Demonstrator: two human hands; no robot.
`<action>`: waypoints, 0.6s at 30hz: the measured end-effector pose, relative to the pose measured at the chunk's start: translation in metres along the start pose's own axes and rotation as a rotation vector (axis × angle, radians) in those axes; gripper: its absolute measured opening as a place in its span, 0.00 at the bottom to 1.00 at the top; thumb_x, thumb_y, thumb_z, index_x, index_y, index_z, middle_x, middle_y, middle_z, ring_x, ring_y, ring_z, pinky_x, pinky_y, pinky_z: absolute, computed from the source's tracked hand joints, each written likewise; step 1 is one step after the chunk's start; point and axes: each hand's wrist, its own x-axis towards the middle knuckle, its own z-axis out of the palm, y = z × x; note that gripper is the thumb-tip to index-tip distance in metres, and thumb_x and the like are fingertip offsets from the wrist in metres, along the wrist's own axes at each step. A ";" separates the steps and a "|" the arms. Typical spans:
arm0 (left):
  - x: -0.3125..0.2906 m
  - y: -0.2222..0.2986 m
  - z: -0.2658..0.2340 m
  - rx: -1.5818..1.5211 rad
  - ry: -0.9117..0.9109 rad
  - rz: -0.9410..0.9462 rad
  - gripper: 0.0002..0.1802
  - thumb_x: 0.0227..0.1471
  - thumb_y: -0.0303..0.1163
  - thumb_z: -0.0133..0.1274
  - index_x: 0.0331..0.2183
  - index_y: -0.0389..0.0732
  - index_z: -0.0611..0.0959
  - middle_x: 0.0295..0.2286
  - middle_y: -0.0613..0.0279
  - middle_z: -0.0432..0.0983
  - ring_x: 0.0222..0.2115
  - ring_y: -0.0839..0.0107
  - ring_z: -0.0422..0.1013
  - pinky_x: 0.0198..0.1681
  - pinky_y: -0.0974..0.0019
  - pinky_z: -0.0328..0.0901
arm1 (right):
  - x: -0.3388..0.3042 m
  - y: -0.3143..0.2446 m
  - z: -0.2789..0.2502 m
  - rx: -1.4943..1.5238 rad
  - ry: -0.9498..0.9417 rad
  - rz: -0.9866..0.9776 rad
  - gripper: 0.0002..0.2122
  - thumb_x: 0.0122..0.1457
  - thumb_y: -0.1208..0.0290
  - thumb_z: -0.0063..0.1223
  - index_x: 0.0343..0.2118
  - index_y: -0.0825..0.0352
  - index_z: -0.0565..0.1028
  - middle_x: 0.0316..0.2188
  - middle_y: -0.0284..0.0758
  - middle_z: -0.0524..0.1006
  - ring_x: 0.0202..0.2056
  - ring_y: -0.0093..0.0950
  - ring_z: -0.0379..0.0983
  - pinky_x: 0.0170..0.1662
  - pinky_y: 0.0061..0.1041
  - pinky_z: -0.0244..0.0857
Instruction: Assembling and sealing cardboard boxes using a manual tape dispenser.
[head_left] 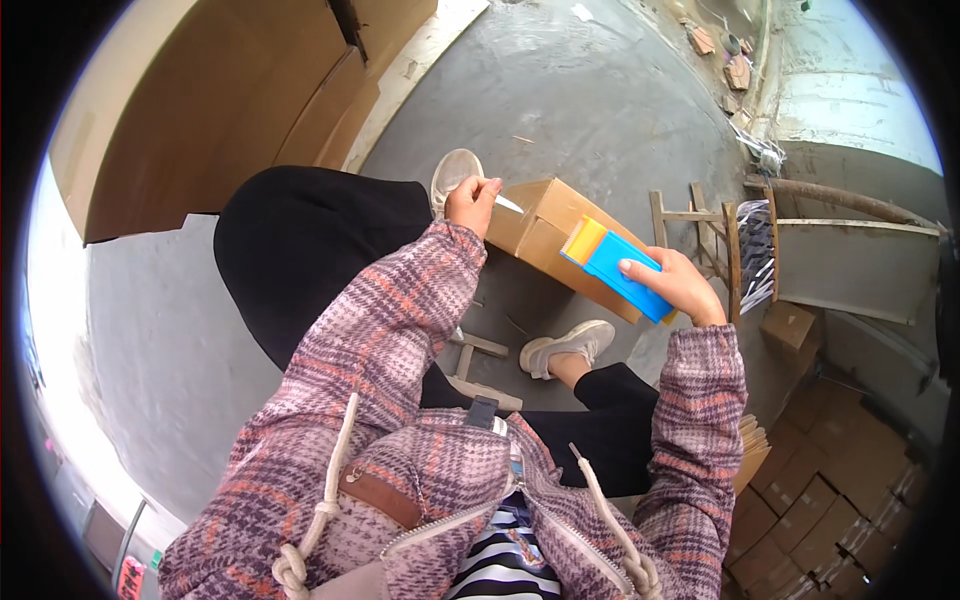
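Observation:
A closed cardboard box (526, 226) stands on the floor between my feet. My right hand (682, 285) grips a flat blue and yellow block-shaped thing (612, 266), its thumb on the blue face. That thing is over the right part of the box; whether it touches the box I cannot tell. Near the box's left end, my left hand (472, 205) is closed in a pinch. From its fingers a thin white pointed strip (508, 203) sticks out toward the box. What the strip is does not show clearly.
Large cardboard sheets (220, 110) stand at the far left. To the right are a wooden stool with woven strapping (755, 255) and a small carton (790, 326). Stacked cartons (820, 500) fill the lower right. Broken bricks (738, 72) lie along the far wall.

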 end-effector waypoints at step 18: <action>-0.010 -0.046 0.034 0.022 0.051 -0.020 0.10 0.52 0.36 0.54 0.28 0.38 0.79 0.19 0.73 0.69 0.21 0.84 0.63 0.24 0.76 0.60 | 0.024 -0.006 0.004 -0.131 -0.012 0.086 0.29 0.49 0.46 0.53 0.36 0.76 0.75 0.25 0.40 0.76 0.27 0.27 0.73 0.33 0.26 0.67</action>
